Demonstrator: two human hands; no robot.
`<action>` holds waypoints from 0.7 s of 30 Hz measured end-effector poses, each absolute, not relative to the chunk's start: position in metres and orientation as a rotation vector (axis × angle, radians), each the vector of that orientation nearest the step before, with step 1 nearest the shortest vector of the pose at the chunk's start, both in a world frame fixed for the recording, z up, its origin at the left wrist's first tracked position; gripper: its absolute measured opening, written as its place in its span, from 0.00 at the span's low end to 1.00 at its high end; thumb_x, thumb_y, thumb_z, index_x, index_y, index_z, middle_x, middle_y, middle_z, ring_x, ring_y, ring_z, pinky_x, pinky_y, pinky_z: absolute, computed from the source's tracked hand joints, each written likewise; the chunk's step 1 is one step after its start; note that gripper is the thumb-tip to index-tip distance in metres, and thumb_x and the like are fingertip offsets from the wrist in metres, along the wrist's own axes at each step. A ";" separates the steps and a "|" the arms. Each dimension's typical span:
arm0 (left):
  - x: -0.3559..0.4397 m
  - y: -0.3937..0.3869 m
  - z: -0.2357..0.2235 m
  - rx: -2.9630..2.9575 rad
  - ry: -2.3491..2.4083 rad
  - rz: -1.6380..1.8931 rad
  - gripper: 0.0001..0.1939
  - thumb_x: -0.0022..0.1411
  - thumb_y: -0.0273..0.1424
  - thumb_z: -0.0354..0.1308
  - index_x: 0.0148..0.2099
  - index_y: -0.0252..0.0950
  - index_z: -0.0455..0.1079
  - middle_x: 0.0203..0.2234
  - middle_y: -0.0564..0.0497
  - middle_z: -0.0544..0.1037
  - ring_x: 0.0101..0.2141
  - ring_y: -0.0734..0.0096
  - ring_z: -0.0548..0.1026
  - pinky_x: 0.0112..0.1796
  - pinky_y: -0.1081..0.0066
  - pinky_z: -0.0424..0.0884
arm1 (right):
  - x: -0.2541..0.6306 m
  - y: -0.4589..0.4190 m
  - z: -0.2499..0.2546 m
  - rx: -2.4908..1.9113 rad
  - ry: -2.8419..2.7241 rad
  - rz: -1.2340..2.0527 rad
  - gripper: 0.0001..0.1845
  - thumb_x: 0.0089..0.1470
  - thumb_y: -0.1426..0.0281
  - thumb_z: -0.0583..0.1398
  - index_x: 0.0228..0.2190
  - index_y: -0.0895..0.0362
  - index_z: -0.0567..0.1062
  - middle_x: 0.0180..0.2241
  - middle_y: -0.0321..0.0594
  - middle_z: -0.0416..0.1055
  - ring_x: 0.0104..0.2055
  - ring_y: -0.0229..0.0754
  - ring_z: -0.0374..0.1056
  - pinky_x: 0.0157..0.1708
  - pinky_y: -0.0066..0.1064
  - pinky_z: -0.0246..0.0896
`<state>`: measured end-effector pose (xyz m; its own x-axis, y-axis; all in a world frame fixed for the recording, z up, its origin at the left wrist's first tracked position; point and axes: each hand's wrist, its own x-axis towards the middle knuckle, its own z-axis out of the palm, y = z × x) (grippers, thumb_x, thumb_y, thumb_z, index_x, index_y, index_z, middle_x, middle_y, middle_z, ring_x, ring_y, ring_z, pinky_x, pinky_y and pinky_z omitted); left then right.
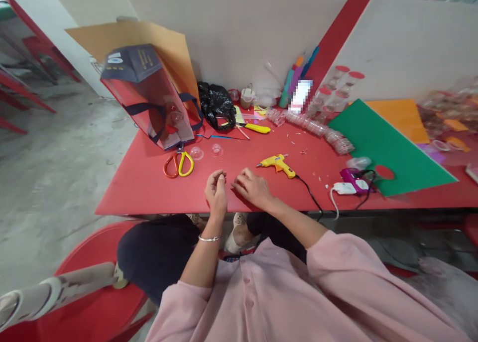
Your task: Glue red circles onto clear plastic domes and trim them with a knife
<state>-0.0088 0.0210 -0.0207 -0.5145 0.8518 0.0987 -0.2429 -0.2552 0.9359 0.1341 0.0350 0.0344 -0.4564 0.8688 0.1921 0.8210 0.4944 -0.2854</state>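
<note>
My left hand [215, 191] is raised over the front edge of the red table [149, 192], its fingers curled inward. If a small thing is in its grip, I cannot make it out. My right hand [254, 187] lies beside it, palm down, fingers loosely bent with the tips at the tabletop and nothing visible in them. A yellow hot glue gun [278, 165] rests just beyond the right hand, nozzle pointing left. Two clear plastic domed pieces [216, 150] lie beyond the left hand. Scissors with orange and yellow handles [179, 164] are to its left.
A gift bag [145, 93] stands back left, beside a black plastic bag [216, 103]. A yellow cutter [257, 128] lies mid-table. Stacked clear plastic pieces [321, 130], a green sheet [388, 148] and a purple power socket [356, 180] with cables occupy the right. Behind is a partition.
</note>
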 end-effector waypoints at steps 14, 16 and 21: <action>-0.007 0.019 -0.015 0.854 1.279 1.815 0.14 0.66 0.41 0.62 0.47 0.37 0.77 0.41 0.46 0.81 0.42 0.66 0.80 0.45 0.66 0.76 | 0.128 0.021 0.053 -1.409 -2.573 0.236 0.20 0.72 0.55 0.52 0.46 0.53 0.78 0.47 0.46 0.71 0.38 0.41 0.70 0.30 0.31 0.49; -0.006 0.019 -0.015 0.862 1.285 1.809 0.13 0.66 0.40 0.63 0.46 0.37 0.77 0.41 0.46 0.81 0.42 0.67 0.80 0.44 0.67 0.76 | 0.128 0.021 0.054 -1.408 -2.487 0.211 0.21 0.73 0.54 0.51 0.48 0.52 0.77 0.51 0.46 0.71 0.42 0.42 0.71 0.31 0.30 0.50; -0.006 0.020 -0.016 0.892 1.287 1.816 0.14 0.66 0.40 0.63 0.46 0.36 0.78 0.39 0.46 0.81 0.41 0.67 0.79 0.44 0.66 0.76 | 0.129 0.023 0.042 -1.409 -2.587 0.230 0.19 0.72 0.55 0.52 0.47 0.53 0.77 0.47 0.46 0.72 0.40 0.43 0.72 0.32 0.30 0.52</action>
